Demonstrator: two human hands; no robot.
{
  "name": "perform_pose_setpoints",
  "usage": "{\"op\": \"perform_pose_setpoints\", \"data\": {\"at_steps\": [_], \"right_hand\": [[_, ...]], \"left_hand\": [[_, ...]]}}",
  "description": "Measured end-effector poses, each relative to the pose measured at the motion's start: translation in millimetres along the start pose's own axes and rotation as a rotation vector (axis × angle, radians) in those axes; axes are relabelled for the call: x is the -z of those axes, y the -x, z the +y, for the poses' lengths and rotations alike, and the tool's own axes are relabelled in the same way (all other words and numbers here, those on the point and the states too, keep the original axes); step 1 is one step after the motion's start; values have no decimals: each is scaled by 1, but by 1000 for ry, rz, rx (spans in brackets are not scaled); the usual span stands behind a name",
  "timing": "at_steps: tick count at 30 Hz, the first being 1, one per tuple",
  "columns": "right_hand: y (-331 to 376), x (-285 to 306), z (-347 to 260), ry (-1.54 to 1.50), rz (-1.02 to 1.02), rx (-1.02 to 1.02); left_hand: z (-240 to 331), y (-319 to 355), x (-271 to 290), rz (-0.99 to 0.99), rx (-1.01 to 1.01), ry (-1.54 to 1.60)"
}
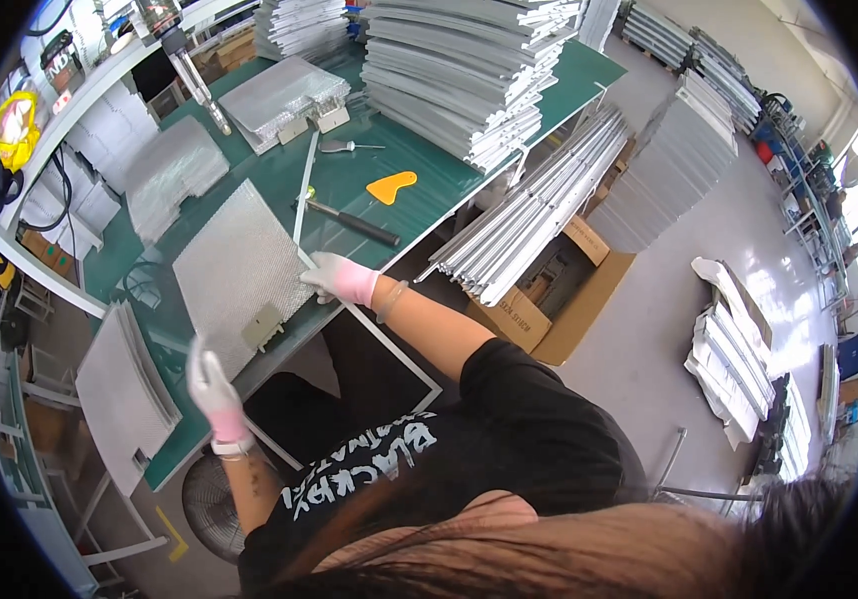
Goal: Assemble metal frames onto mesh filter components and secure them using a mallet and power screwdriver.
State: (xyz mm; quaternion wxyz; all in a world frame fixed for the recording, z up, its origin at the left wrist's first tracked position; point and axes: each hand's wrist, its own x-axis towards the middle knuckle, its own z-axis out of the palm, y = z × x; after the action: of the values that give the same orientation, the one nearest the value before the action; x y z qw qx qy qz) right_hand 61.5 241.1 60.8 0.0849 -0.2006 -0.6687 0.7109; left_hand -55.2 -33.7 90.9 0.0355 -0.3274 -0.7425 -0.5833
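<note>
Strands of your own dark hair [798, 509] lie nearest the camera, with your black short-sleeved T-shirt [549, 419] just beyond. The silvery-grey, fine-textured flat panel [239, 255] lies in front of you on the green tabletop [439, 185], its near end by the table's edge and a small beige rectangular plate [262, 327] at that end.

Your right hand [341, 280], in a white glove with a pink cuff, is at the panel's right corner, fingers bent; whether they pinch it or only rest there, you can't tell. Your left hand [213, 387], gloved alike, is blurred beside the near left corner, its fingers extended and apparently clasping nothing; contact with the panel is unclear.

The step in hand looks like handling or steadying this panel. Your next move would call for an even hold on both sides, minding the plate.

As for room, your left side is tight: a stack of pale grey sheets [124, 379] sits just beside the panel and juts past the table edge. To the right, a thin silver metal strip [305, 190] reaches the panel's corner, near a black-handled hammer [354, 222]. Beyond that, green surface around the yellow plastic scraper [391, 187] gives you more space.
</note>
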Motion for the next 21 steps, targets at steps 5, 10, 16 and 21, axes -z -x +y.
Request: {"op": "perform_pose_setpoints", "data": {"at_steps": [5, 10, 16, 21], "right_hand": [[-3, -12, 5, -114, -26, -11], [22, -4, -6, 14, 26, 16], [49, 3, -26, -169, 27, 179], [76, 2, -53, -260, 39, 257]], "left_hand": [[-152, -27, 58, -163, 289, -104], [-40, -16, 47, -287, -73, 65], [2, -21, 41, -133, 294, 432], [37, -20, 40, 0, 236, 383]]}}
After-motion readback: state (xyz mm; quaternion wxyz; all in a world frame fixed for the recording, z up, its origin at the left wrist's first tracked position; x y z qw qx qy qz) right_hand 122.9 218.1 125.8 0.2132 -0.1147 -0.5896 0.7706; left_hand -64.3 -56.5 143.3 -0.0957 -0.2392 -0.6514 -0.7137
